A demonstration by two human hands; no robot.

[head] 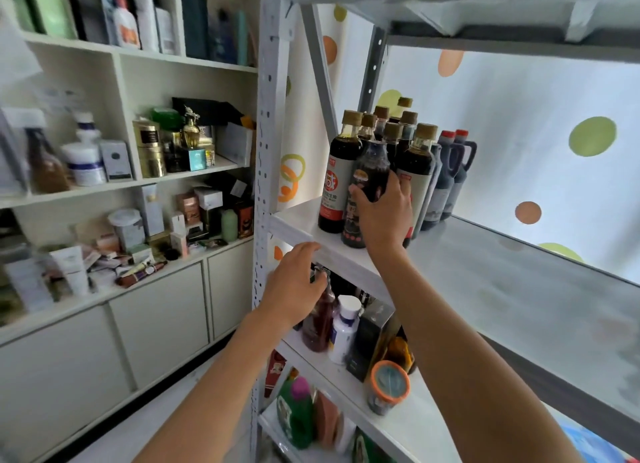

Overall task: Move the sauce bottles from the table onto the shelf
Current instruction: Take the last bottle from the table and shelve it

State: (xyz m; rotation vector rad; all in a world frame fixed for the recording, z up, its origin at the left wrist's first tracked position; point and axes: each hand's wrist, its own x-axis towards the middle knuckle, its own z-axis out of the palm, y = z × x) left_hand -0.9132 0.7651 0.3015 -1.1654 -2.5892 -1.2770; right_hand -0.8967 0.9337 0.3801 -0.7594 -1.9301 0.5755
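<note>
On the white shelf [346, 251] of a pale metal rack [268, 123], the right hand [384, 213] grips a dark sauce bottle [369, 182] around its middle, fingers and thumb curled round it, the base standing at the board's front edge. Just behind and beside it stands a cluster of dark bottles with tan caps [398, 133], and two red-capped jugs with handles [453, 164] stand at the back. The left hand [294, 289] is lower, its relaxed fingers resting against the front edge of the same board and holding nothing. On the board below stand a reddish bottle [317, 324], a white bottle [344, 327] and a dark box [369, 338].
</note>
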